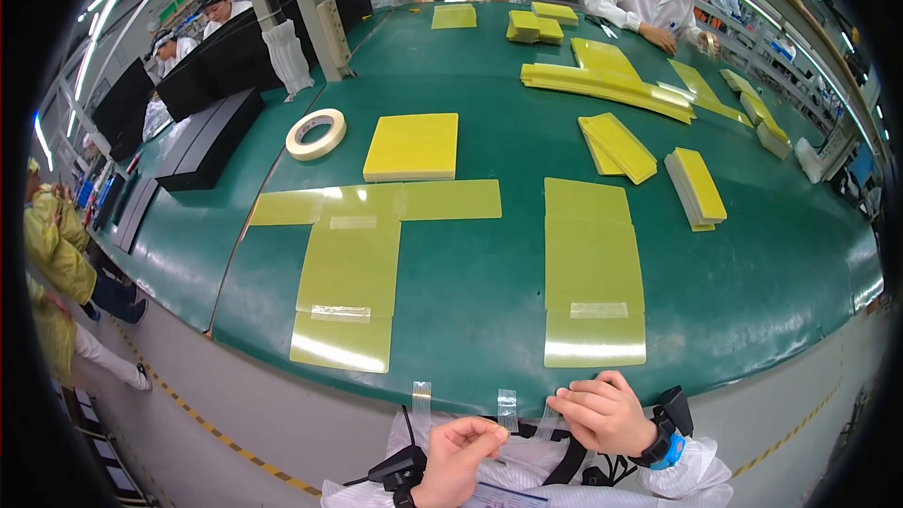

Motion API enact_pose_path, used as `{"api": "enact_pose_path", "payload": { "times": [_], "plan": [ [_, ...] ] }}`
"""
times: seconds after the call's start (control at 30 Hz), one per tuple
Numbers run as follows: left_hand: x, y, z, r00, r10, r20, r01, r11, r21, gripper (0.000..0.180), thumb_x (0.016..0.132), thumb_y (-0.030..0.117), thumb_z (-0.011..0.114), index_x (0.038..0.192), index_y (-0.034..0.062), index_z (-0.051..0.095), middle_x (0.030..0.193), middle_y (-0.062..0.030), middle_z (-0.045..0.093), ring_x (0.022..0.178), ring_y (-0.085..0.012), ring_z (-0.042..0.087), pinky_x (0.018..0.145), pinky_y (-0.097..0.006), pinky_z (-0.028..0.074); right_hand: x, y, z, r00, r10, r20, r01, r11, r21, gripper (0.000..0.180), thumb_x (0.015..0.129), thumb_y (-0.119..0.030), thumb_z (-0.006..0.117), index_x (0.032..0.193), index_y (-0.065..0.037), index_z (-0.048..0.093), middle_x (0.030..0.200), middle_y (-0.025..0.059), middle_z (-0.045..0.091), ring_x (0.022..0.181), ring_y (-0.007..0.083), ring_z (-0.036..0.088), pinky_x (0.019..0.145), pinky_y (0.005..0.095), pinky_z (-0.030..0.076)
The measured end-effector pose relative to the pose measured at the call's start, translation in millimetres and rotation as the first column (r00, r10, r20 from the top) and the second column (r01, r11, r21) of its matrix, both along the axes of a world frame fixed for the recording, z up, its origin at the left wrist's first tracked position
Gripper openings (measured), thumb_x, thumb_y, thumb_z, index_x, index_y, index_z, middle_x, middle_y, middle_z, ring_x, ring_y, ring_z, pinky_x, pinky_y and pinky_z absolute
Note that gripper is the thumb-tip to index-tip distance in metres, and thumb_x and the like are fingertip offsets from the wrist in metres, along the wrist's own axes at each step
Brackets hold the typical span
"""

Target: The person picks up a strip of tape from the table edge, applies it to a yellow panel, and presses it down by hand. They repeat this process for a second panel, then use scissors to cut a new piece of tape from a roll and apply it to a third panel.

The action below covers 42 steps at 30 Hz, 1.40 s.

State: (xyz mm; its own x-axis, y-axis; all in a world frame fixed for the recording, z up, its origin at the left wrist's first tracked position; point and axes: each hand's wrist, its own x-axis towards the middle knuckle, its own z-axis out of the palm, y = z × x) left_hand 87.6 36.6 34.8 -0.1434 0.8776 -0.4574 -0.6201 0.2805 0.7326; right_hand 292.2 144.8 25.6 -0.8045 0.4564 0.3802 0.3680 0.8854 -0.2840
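My left hand [461,459] is closed in a pinch at the loose lower end of a strip of clear tape [507,403], which hangs from the table's front edge. My right hand [602,412] bends over the same edge, its fingers closed at the top of another clear tape strip [547,425]; its thumb is hidden. Left of both hands hangs a third tape strip [421,397]. Beyond them lie a T-shaped layout of yellow sheets [348,263] and a straight column of yellow sheets [593,263]. Pieces of clear tape cross the joints between sheets.
The green table [480,310] holds a tape roll [316,134], a square yellow stack [411,146], a narrow stack [694,186] and long yellow strips [607,91]. Black boxes [212,141] and a metal post [320,23] stand left. Two people [649,5] work across the table.
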Motion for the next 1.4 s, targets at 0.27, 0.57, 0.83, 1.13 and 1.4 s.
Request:
{"api": "enact_pose_path", "payload": {
  "times": [0.27, 0.57, 0.83, 1.13, 1.4],
  "plan": [
    [4, 4, 10, 0.998, 0.019, -0.054, -0.019, 1.0, -0.001, 0.006, 0.086, 0.003, 0.064, 0.08, 0.0, 0.064, 0.069, -0.0035, 0.062, 0.06, -0.0089, 0.054, 0.057, -0.022, 0.042, 0, -2, 3, 1.0, 0.024, 0.01, -0.024, 1.0, -0.007, 0.046, 0.074, -0.008, 0.063, 0.12, -0.011, 0.061, 0.106, 0.001, 0.065, 0.094, 0.0161, 0.061, 0.078, 0.0293, 0.044],
    [10, 26, 23, 0.996, 0.079, 0.031, -0.079, 0.997, -0.011, 0.008, 0.088, 0.003, 0.061, 0.08, 0.0008, 0.063, 0.07, -0.006, 0.063, 0.058, -0.0095, 0.056, 0.054, -0.021, 0.045, 1, -3, 3, 1.0, 0.027, -0.003, -0.027, 1.0, 0.009, 0.047, 0.076, -0.008, 0.062, 0.123, -0.009, 0.059, 0.106, 0.0005, 0.063, 0.097, 0.0151, 0.058, 0.082, 0.0294, 0.044],
    [16, 31, 27, 0.988, 0.15, 0.045, -0.153, 0.986, 0.059, 0.006, 0.088, 0.002, 0.06, 0.083, 0.0002, 0.062, 0.073, -0.0059, 0.064, 0.056, -0.01, 0.056, 0.052, -0.022, 0.045, 1, -4, 4, 0.998, 0.022, 0.052, -0.023, 1.0, 0.021, 0.041, 0.078, -0.013, 0.063, 0.119, -0.013, 0.062, 0.104, -0.0017, 0.066, 0.094, 0.0139, 0.061, 0.08, 0.0282, 0.044],
    [-29, -3, 82, 0.939, -0.258, -0.229, 0.322, 0.893, 0.314, 0.001, 0.088, -0.003, 0.06, 0.087, -0.0021, 0.059, 0.077, -0.0049, 0.057, 0.061, -0.0075, 0.053, 0.053, -0.021, 0.042, 7, 11, 29, 0.993, 0.1, -0.065, -0.116, 0.938, -0.327, 0.034, 0.086, -0.014, 0.064, 0.119, -0.009, 0.059, 0.102, 0.0039, 0.064, 0.096, 0.0208, 0.059, 0.085, 0.0332, 0.043],
    [-61, 18, 159, 0.641, -0.537, -0.549, 0.679, 0.73, 0.079, 0.005, 0.089, 0.003, 0.062, 0.088, -0.0009, 0.059, 0.072, 0.0013, 0.056, 0.062, -0.0033, 0.049, 0.054, -0.02, 0.039, 3, 39, 122, 0.925, 0.087, -0.37, -0.315, 0.719, -0.619, 0.031, 0.086, -0.024, 0.07, 0.111, -0.006, 0.063, 0.119, 0.01, 0.057, 0.111, 0.0268, 0.051, 0.094, 0.0376, 0.04]
  ]
}}
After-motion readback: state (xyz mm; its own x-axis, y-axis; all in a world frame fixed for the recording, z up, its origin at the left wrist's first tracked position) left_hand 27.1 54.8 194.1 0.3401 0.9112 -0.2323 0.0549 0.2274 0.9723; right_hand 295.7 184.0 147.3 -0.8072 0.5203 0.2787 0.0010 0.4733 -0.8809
